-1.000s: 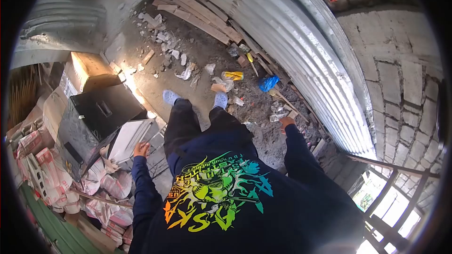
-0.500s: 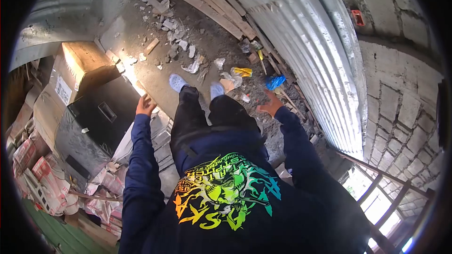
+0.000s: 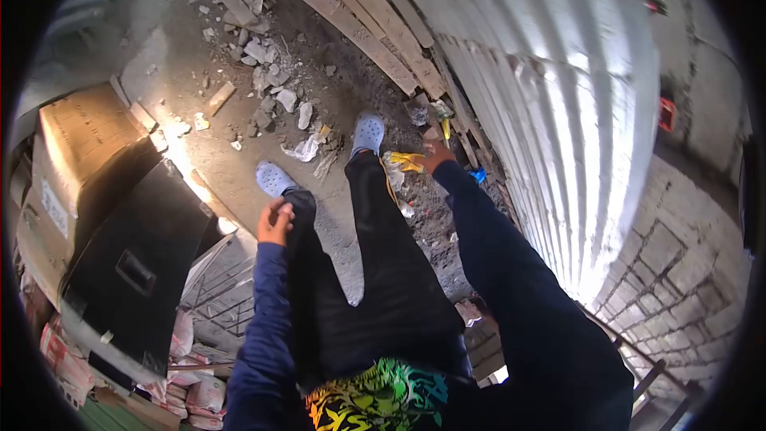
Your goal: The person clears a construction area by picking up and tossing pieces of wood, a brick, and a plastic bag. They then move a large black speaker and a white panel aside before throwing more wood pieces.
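My left hand [image 3: 275, 221] hangs in front of my left trouser leg, just below a pale clog [image 3: 274, 179]. Its fingers are loosely bent and apart, with nothing in them. Over the dirt on the right, my right hand [image 3: 437, 156] hangs with its fingers loosely extended and no held object visible. In the view it overlaps the edge of a yellow plastic wrapper [image 3: 408, 161]; contact cannot be made out. Beyond that hand lies a scrap of blue plastic [image 3: 478, 175], mostly hidden by my sleeve.
Broken concrete rubble [image 3: 271, 72] litters the ground ahead. Wooden planks [image 3: 363, 20] lie along a corrugated metal sheet [image 3: 550, 112] on the right. To the left stand a cardboard box [image 3: 96, 132] and a black panel [image 3: 132, 263] with a rectangular cutout. Crumpled sacks [image 3: 206, 395] lie below.
My right foot has stepped forward and the view has shifted. My left hand has moved from beside the black panel to before my leg; my right hand now appears beside the yellow wrapper.
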`<state>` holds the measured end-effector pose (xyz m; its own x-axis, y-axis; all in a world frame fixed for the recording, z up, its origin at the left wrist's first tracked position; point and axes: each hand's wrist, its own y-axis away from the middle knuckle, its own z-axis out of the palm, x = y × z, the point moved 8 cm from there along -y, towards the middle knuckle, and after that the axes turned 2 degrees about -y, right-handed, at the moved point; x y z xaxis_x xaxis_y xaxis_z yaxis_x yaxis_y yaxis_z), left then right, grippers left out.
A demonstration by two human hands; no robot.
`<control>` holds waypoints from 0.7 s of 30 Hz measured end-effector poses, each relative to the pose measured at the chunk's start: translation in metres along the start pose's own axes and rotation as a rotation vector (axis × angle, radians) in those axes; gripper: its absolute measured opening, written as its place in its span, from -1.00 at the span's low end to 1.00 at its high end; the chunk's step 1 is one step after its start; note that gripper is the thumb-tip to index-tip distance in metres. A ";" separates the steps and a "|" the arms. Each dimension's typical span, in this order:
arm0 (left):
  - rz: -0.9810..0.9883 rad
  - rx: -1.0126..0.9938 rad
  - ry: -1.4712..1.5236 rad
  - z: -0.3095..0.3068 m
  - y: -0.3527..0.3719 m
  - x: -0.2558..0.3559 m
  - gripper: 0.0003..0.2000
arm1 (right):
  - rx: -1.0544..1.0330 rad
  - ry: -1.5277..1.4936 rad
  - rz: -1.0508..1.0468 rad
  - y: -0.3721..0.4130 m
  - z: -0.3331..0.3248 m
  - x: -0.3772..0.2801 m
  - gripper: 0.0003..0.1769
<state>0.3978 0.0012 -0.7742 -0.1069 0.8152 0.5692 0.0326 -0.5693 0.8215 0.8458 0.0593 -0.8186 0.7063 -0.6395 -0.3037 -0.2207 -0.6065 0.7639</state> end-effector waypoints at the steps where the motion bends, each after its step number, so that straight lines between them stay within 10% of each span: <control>1: -0.073 0.045 0.039 0.020 -0.003 -0.011 -0.62 | 0.053 -0.149 -0.023 -0.047 0.011 0.015 -0.13; 3: -0.129 0.042 0.083 0.055 -0.017 -0.044 -0.63 | -0.004 0.146 0.093 -0.147 0.040 0.051 -0.20; 5: -0.153 0.050 0.096 0.088 -0.029 -0.066 -0.64 | -0.026 -0.570 0.477 -0.173 0.051 0.040 -0.30; 9: -0.151 -0.033 0.108 0.139 -0.050 -0.093 -0.66 | -0.003 -0.520 0.604 -0.293 0.076 0.080 -0.20; 11: -0.185 -0.044 0.142 0.156 -0.056 -0.084 -0.68 | 0.473 -0.026 0.218 -0.290 0.039 0.039 -0.02; 21: -0.256 -0.071 0.079 0.172 -0.074 -0.069 -0.68 | 0.401 0.341 0.267 -0.298 0.040 0.009 0.11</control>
<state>0.5732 0.0056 -0.8688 -0.1802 0.9242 0.3366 -0.0748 -0.3541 0.9322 0.8907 0.2157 -1.0718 0.7529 -0.6469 0.1210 -0.6111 -0.6191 0.4932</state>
